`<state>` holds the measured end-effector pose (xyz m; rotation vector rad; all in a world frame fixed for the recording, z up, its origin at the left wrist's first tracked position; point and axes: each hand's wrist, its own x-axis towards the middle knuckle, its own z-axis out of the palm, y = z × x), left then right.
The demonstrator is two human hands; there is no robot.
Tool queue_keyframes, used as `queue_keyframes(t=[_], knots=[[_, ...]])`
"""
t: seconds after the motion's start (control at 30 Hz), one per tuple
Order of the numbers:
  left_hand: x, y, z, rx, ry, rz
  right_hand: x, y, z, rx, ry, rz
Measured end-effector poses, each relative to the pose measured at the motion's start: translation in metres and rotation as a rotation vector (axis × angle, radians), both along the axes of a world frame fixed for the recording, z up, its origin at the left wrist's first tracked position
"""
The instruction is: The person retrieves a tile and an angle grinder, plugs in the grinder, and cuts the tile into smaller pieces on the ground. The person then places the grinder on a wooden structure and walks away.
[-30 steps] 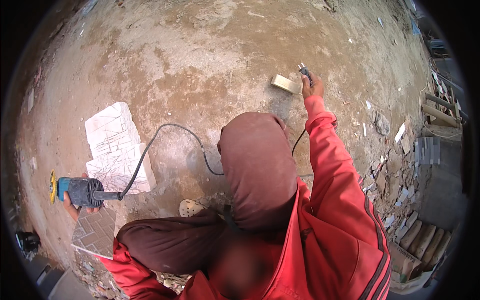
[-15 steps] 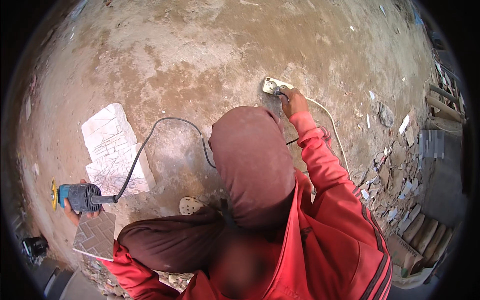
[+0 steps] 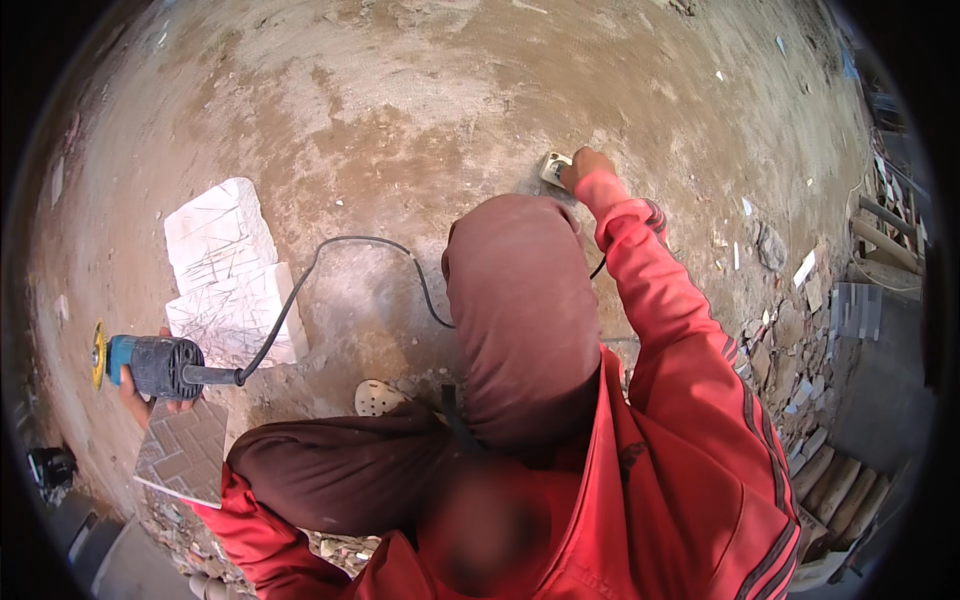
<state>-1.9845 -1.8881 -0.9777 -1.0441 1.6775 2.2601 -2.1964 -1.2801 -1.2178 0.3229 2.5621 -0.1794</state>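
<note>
My left hand (image 3: 134, 395) is closed around the body of a blue and dark grey angle grinder (image 3: 165, 366), which carries a yellow disc (image 3: 99, 354). A brown patterned tile (image 3: 185, 450) rests over my left wrist, hiding part of that hand. Up ahead on the right, my right hand (image 3: 589, 168) presses down at a cream power strip (image 3: 550, 168) on the ground, its fingers closed round the dark plug (image 3: 563, 173). That hand covers most of the strip and plug. The grinder's black cord (image 3: 355, 239) loops right and passes behind my raised knee.
Two white scored slabs (image 3: 225, 240) lie on the dirt ground beyond the grinder. A pale perforated shoe (image 3: 378, 398) shows near my folded leg. Broken tile pieces and stones (image 3: 790, 365) are scattered at the right, beside wooden poles (image 3: 885, 243).
My right hand has pushed forward over the power strip, now covering more of it and most of the plug. My left hand keeps the grinder, with the tile still over the wrist.
</note>
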Motion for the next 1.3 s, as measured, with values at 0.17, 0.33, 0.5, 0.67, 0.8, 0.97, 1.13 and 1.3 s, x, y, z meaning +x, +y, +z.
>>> queue_keyframes(t=[0.17, 0.33, 0.5, 0.67, 0.8, 0.97, 1.13, 1.3], knots=[[0.001, 0.011, -0.013, -0.006, 0.006, 0.104, -0.003, -0.014, 0.001, 0.055, 0.008, -0.131], [0.013, -0.013, -0.001, -0.053, 0.059, -0.072, -0.035, -0.033, -0.015, 0.03, -0.212, 0.022], [0.016, -0.006, -0.001, -0.032, 0.043, -0.029, 0.007, -0.049, -0.012, -0.059, -0.015, -0.28], [0.009, 0.005, -0.012, -0.046, 0.038, -0.003, -0.022, -0.017, -0.013, -0.002, -0.115, -0.153], [0.014, -0.001, -0.019, -0.004, 0.065, -0.029, -0.005, -0.027, -0.013, -0.028, 0.029, -0.193], [0.007, -0.003, -0.023, 0.035, 0.06, 0.003, -0.008, -0.019, -0.002, -0.09, -0.055, -0.263], [0.007, -0.004, -0.023, 0.03, 0.073, -0.053, 0.01, -0.011, -0.043, -0.163, 0.306, -0.258], [-0.002, 0.003, -0.018, -0.017, 0.01, 0.072, 0.029, -0.014, -0.023, -0.435, 0.24, -0.423]])
